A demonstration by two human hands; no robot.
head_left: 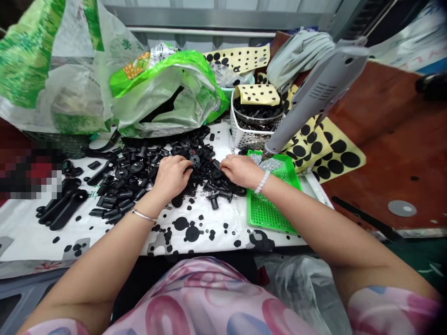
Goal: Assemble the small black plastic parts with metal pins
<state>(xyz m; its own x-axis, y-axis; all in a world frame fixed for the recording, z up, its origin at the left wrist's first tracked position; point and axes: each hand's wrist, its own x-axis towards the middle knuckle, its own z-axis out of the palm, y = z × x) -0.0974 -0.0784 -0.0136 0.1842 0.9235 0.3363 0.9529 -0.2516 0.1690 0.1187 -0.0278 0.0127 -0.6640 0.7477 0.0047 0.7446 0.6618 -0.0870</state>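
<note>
A heap of small black plastic parts [139, 160], with pegs, discs and short tubes, lies on the white-covered table. My left hand [173, 174] is at the right side of the heap, fingers curled and closed at a round black plastic disc [194, 160] with holes. Opposite it, my right hand [240, 171] has its fingers bent down among the parts at the heap's right edge; its fingertips are partly hidden, and what they grip cannot be made out. Beside my right wrist is a green perforated tray [272, 214] holding small silvery screws [267, 164].
A grey electric screwdriver [314, 93] hangs tip-down over the tray. Behind are green plastic bags [167, 93], a white basket [240, 132] of black parts and sheets of black round stickers [337, 156]. Black handle-like pieces [70, 209] lie left; loose black dots [192, 233] lie in front.
</note>
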